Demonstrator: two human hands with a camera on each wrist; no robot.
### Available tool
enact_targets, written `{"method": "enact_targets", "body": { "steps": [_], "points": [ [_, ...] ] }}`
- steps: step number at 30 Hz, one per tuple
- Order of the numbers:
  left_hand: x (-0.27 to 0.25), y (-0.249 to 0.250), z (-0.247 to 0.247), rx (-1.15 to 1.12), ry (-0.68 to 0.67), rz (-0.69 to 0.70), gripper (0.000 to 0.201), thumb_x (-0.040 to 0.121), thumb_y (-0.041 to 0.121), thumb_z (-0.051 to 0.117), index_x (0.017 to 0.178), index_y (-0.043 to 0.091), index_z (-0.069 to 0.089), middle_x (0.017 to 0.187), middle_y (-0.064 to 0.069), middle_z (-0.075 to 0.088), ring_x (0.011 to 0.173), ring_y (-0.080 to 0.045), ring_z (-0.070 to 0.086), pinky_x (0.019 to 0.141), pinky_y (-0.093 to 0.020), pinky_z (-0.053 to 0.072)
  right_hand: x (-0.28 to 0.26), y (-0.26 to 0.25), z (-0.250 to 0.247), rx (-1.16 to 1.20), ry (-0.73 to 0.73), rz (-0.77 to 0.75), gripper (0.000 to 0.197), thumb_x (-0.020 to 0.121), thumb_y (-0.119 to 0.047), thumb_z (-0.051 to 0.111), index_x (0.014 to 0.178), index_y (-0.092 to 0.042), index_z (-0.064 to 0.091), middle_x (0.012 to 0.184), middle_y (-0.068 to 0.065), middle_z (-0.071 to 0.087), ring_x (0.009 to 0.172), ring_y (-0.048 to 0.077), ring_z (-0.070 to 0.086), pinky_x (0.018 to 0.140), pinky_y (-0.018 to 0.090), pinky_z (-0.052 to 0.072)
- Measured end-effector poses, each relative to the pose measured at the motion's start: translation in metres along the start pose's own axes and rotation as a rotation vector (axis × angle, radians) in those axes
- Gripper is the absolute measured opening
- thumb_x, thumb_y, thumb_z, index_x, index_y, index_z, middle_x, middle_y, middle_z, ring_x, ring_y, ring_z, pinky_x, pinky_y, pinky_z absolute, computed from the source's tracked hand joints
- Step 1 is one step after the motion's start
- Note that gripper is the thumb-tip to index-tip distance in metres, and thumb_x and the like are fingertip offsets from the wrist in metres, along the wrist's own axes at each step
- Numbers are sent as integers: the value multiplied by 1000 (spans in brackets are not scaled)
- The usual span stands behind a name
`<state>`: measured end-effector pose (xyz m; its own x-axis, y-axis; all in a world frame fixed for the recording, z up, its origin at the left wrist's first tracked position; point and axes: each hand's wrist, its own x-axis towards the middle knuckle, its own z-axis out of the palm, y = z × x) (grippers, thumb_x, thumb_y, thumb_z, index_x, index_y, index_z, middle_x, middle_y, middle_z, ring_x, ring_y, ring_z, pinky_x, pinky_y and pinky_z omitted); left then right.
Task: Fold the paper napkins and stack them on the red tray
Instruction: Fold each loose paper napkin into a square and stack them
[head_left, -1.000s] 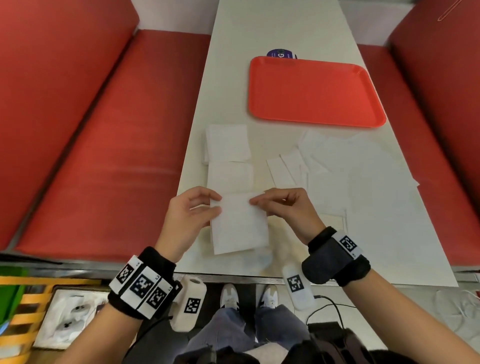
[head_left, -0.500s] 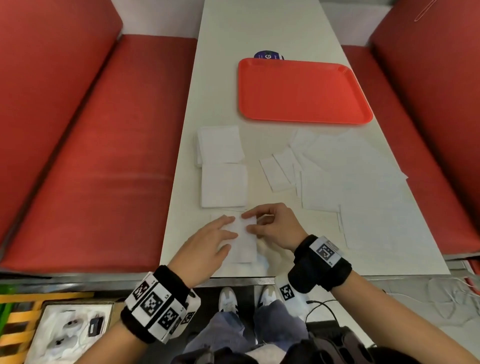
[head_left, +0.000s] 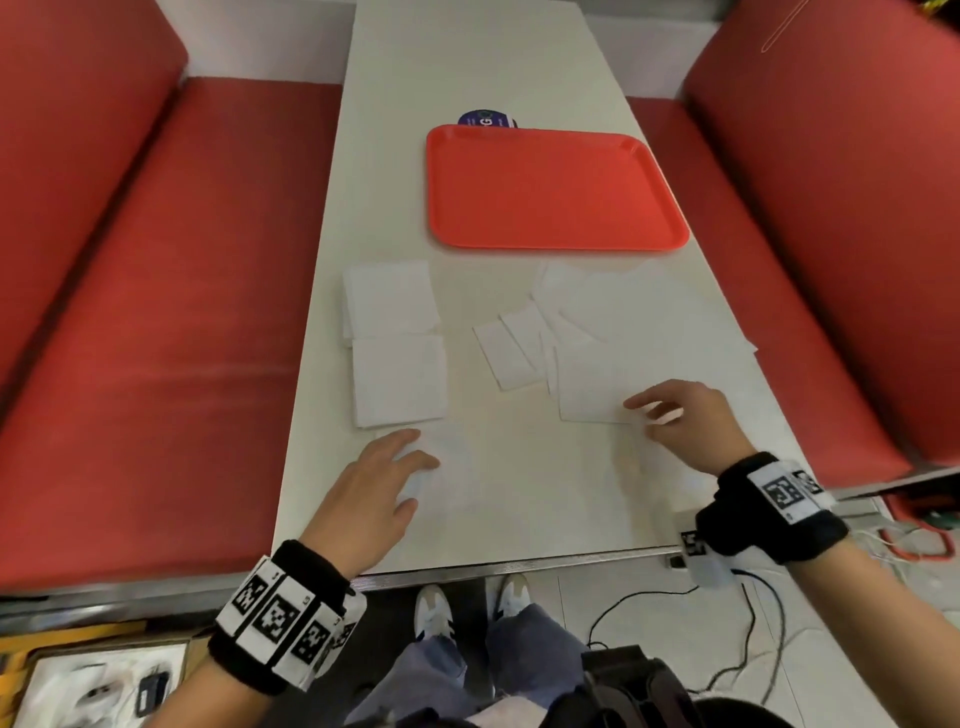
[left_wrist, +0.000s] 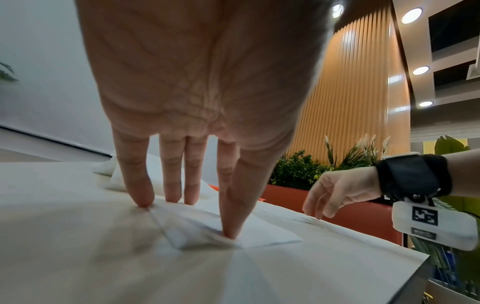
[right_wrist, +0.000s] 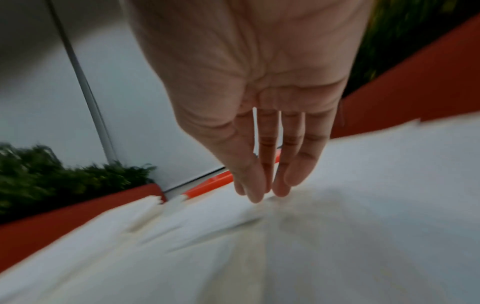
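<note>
Left hand (head_left: 374, 486): flat, fingers straight, pressing a folded napkin (left_wrist: 233, 230) onto the bench (head_left: 519, 493); grasps nothing.
Right hand (head_left: 685, 421): released, fingers loosely bent, tips at the near edge of an unfolded napkin (head_left: 592, 395); holds nothing. The right wrist view is blurred.
Folded pile: two folded squares (head_left: 397, 379) lie just beyond the left hand's fingertips, one behind the other, edges touching.
Loose napkins (head_left: 649, 322): overlapping sheets spread beyond and beside the right hand, with two small strips (head_left: 511, 348) between the hands, farther out.
Tray (head_left: 550, 189): well beyond both hands, bare, its near rim close to the loose napkins.
Dark disc (head_left: 485, 118): peeks out behind the tray's far rim.
Seats (head_left: 156, 312): red, flanking the bench on both sides.
</note>
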<state>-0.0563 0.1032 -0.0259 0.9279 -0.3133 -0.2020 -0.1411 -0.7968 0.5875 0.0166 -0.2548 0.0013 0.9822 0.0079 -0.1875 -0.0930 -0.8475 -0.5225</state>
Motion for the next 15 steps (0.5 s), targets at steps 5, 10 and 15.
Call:
{"method": "enact_targets", "body": {
  "steps": [5, 10, 15],
  "points": [
    [7, 1, -3, -9, -16, -15, 46, 90, 8, 57, 130, 29, 53, 154, 6, 27, 143, -10, 22, 115, -31, 24, 5, 50, -32, -211, -99, 39, 60, 63, 6, 80, 118, -16, 66, 121, 4, 59, 111, 22, 54, 89, 22, 35],
    [8, 9, -1, 26, 0, -25, 42, 91, 12, 56, 129, 29, 54, 153, 4, 28, 142, -12, 24, 113, -33, 26, 9, 63, -34, -290, -132, 33, 63, 58, -9, 88, 110, -31, 60, 101, -5, 57, 97, 16, 55, 88, 34, 43],
    [11, 20, 1, 26, 70, -1, 35, 92, 18, 57, 123, 33, 57, 146, 10, 36, 138, -8, 29, 109, -31, 25, 13, 57, -41, -546, -168, 4, 42, 67, -30, 82, 97, -38, 54, 94, -13, 54, 97, 13, 42, 83, 32, 26]
  ]
}}
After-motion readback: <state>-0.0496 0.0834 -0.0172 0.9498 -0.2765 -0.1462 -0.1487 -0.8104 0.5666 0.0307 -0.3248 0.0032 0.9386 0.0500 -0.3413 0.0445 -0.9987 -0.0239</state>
